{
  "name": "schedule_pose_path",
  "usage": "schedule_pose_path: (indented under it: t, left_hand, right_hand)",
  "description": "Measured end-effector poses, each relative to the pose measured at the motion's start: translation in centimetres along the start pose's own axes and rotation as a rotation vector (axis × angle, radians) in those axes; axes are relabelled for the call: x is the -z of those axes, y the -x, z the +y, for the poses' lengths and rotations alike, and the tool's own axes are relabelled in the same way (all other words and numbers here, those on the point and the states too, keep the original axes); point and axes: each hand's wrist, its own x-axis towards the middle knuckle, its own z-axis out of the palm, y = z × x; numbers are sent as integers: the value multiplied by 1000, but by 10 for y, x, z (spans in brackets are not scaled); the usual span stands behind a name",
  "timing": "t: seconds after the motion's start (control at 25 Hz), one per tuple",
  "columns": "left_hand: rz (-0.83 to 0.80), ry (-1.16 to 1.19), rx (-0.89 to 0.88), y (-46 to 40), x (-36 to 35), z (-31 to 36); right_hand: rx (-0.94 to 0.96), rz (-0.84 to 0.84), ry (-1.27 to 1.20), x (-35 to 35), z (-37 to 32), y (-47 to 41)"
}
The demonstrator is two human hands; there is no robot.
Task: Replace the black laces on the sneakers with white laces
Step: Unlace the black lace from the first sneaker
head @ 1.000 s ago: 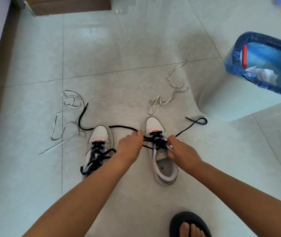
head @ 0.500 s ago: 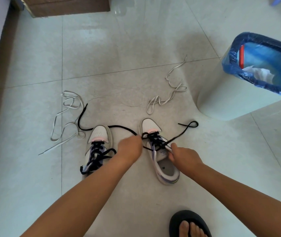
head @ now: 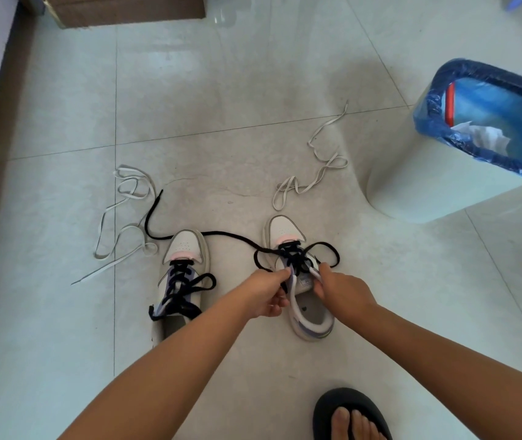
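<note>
- Head view, straight down onto a pale tiled floor (head: pixel 253 90).
- Two sneakers side by side, toes toward 12 o'clock: left sneaker (head: pixel 183 274) fully laced in black; right sneaker (head: pixel 297 281) at centre, partly unlaced.
- Left hand (head: pixel 263 293) at the 9 o'clock side of the right sneaker's tongue, fingers curled and pinching the black lace (head: pixel 291 255) near the upper eyelets.
- Right hand (head: pixel 339 287) at the 3 o'clock side of the same tongue, fingertips pressed together at the eyelet edge; cannot tell whether on lace or on shoe.
- Black lace loose: one end trailing toward 10 o'clock past the left sneaker's toe, the other looping at 2 o'clock of the right sneaker.
- White lace (head: pixel 120 217) tangled on the floor at 10 o'clock of the left sneaker.
- Second white lace (head: pixel 310 176) lying at 12 o'clock of the right sneaker, apart from it.
- Bin (head: pixel 428 185) with blue liner at 2 o'clock, crumpled paper inside.
- Cardboard box (head: pixel 120 7) at 11 o'clock, top edge.
- Foot in black sandal (head: pixel 348 414) at 5 o'clock.
</note>
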Motion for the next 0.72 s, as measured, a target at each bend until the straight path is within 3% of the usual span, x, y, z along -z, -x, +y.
schedule_pose_path:
  t: [0.2,0.36,0.48,0.56,0.64,0.72]
  left_hand:
    - [252,-627,-427,-7,37,8]
    - [677,-963,-402,-1,97,23]
    - [840,-1172,-404,9,92,31]
    - [820,-1346,-609,12,61,31]
    - [578,-1502,-863,13,30,23]
    - [368,-1626,-946,11,9,11]
  right_hand:
    - [-30,-35,11,2,0,-1]
    - [-91,-58,0,4,7,-2]
    - [-94,-54,22,5,9,-1]
    - [-94,-57,17,4,8,-1]
    - [-94,-59,6,4,8,-2]
    - [-88,-54,11,5,8,-2]
